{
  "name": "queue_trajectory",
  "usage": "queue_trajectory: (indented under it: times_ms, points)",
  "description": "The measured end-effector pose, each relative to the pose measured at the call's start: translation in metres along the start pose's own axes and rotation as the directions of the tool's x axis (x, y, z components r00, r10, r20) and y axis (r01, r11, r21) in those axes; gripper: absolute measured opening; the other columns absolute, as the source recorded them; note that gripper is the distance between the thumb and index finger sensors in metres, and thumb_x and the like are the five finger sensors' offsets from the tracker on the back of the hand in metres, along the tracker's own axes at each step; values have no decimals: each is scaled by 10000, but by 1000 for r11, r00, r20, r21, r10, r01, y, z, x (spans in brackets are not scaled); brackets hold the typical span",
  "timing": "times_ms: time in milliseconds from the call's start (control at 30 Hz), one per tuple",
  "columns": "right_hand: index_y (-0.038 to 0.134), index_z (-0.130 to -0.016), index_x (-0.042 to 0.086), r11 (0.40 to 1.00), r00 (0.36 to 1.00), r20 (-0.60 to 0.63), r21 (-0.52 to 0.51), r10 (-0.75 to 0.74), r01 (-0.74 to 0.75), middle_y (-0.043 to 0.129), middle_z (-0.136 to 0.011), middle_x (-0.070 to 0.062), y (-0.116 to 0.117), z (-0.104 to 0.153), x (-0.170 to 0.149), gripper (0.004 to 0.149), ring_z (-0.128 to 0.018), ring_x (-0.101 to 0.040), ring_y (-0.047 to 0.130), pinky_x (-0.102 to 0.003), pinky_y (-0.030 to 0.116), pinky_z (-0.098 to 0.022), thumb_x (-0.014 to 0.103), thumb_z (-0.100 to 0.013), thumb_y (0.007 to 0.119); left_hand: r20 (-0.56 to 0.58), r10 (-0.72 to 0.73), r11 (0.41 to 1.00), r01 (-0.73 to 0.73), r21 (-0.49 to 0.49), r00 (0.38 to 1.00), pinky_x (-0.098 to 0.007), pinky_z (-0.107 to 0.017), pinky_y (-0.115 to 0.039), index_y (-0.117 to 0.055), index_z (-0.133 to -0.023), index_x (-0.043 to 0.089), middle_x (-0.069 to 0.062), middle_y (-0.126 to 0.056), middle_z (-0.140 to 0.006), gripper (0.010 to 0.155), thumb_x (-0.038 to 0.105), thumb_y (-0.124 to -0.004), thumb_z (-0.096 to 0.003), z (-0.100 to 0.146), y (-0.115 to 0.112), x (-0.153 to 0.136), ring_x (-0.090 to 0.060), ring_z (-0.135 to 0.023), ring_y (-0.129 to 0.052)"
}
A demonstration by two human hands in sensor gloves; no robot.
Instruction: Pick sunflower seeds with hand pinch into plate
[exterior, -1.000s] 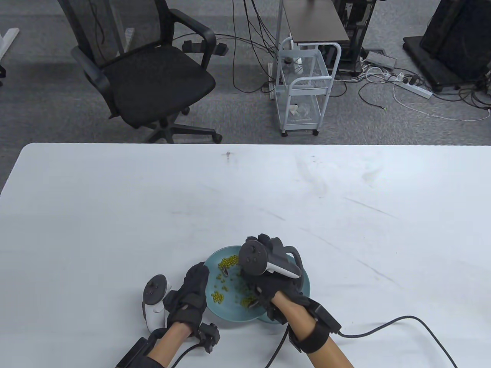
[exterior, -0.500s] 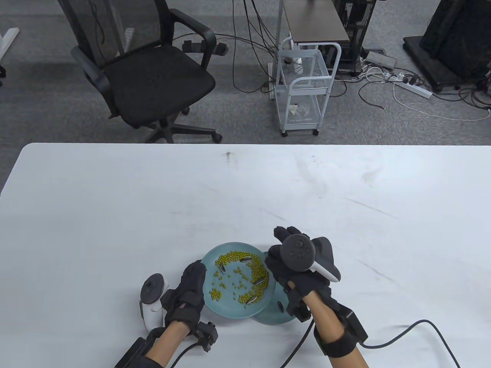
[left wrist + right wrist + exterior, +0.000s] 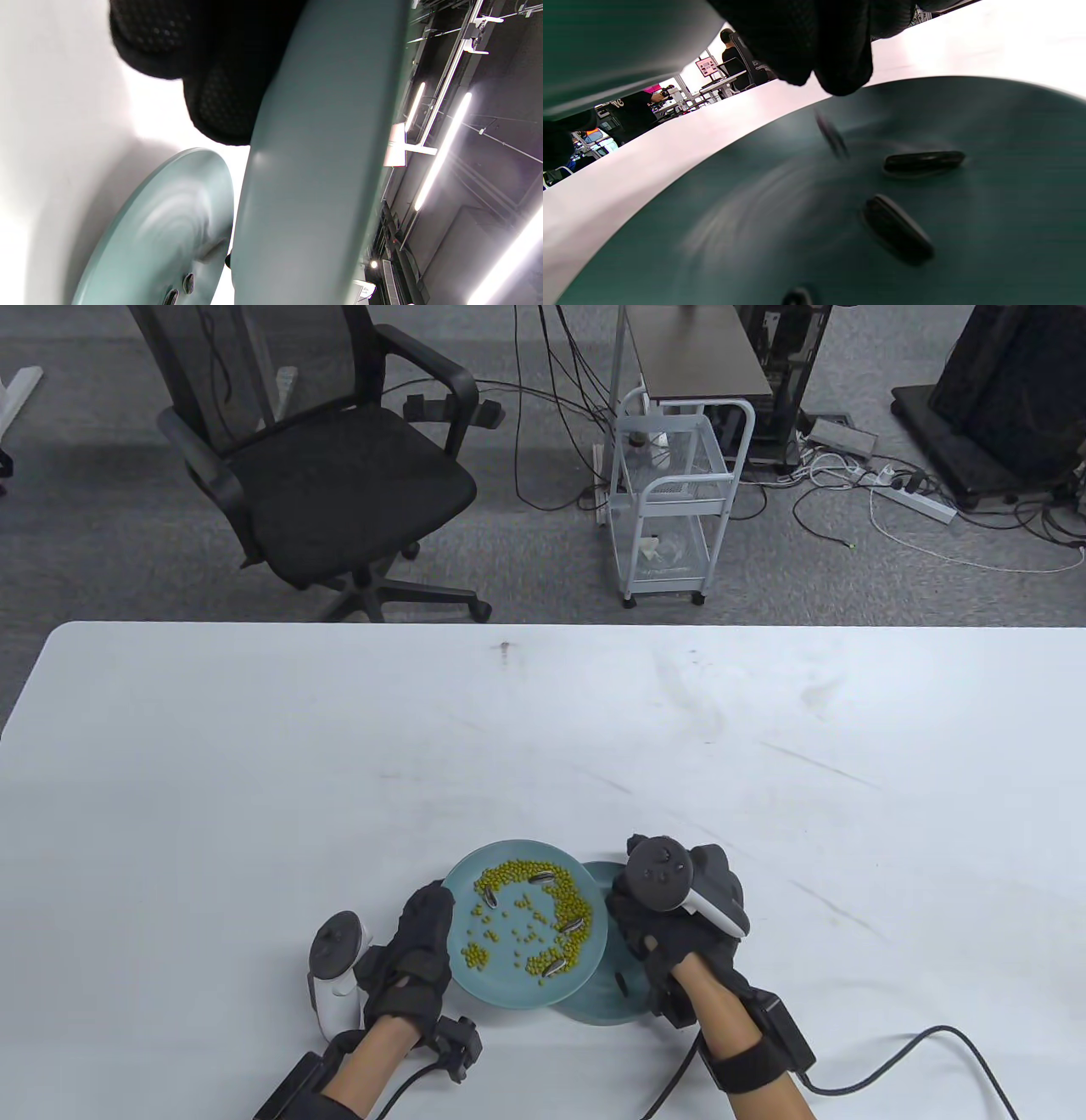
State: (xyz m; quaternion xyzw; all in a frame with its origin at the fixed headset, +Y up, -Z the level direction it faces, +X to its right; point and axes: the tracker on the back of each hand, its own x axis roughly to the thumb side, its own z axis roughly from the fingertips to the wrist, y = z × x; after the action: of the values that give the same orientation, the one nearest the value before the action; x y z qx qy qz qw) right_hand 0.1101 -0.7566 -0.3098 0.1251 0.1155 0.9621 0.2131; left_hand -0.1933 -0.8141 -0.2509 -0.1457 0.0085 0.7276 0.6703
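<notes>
A teal plate [image 3: 475,984] of green beans and several striped sunflower seeds [image 3: 570,926] is held tilted above the table; my left hand [image 3: 422,937] grips its left rim. Its underside fills the left wrist view [image 3: 318,169], with my fingers [image 3: 220,97] beneath it. A second teal plate [image 3: 604,1005] lies on the table, partly under the first. My right hand [image 3: 657,929] hovers low over it. In the right wrist view my fingertips [image 3: 840,72] hang just above this plate [image 3: 712,237]; a blurred seed [image 3: 831,137] is below them, apart from them. Other seeds [image 3: 897,228] lie there.
The white table [image 3: 764,780] stretches far behind and to both sides of the plates. Glove cables [image 3: 891,1052] trail off the near edge. An office chair [image 3: 339,475] and a wire cart [image 3: 670,509] stand on the floor beyond the table.
My right hand left the bean plate, swung right and came down over the lower plate. A seed now shows loose below its fingertips. The left hand still holds the bean plate.
</notes>
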Motion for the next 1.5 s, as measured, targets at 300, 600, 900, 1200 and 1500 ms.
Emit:
queue_trajectory:
  times_ms: [300,600,900,1200,1500]
  points:
    - [870,-805,-80,1000,1000,5,6,-11,11,488,-1101,-374,2,0,0,351,-963,-685,397,-780,331,-643,182,-571,847,3,3,1000,-3,-2,1000,-371,-398,-818,-378,-1027,197,-91,-805,-829,534,517,-514,-622,0,1,0,-214,-481,-1007]
    - [870,-806,-82,1000,1000,3,7,-24,24,494,-1100,-375,2,1,0,358,-960,-685,404,-780,335,-641,191,-577,839,4,3,1000,-3,-1,1000,-372,-399,-816,-377,-1027,196,-92,-804,-829,534,518,-514,-623,-1,1,-1,-216,-482,-1006]
    - [869,-807,-87,998,998,10,-27,-54,54,494,-1100,-374,-5,4,1,363,-962,-684,401,-780,333,-642,195,-580,834,1,4,1000,-4,-7,1000,-372,-399,-816,-377,-1027,199,-91,-804,-829,534,520,-514,-622,-1,1,-1,-215,-482,-1005]
    - [871,-805,-96,984,990,52,-114,-130,135,506,-1095,-380,-29,15,14,370,-957,-689,410,-783,339,-638,199,-584,831,5,0,1000,0,-5,1000,-370,-401,-816,-376,-1027,199,-91,-803,-830,535,521,-513,-622,-2,1,-2,-213,-484,-1005]
    - [872,-809,-98,986,973,216,-123,-85,114,503,-1098,-381,-39,22,61,376,-959,-690,406,-786,337,-637,203,-588,832,7,3,1000,-3,-15,1000,-372,-400,-816,-376,-1027,199,-91,-803,-830,534,520,-513,-623,-2,1,-2,-214,-483,-1005]
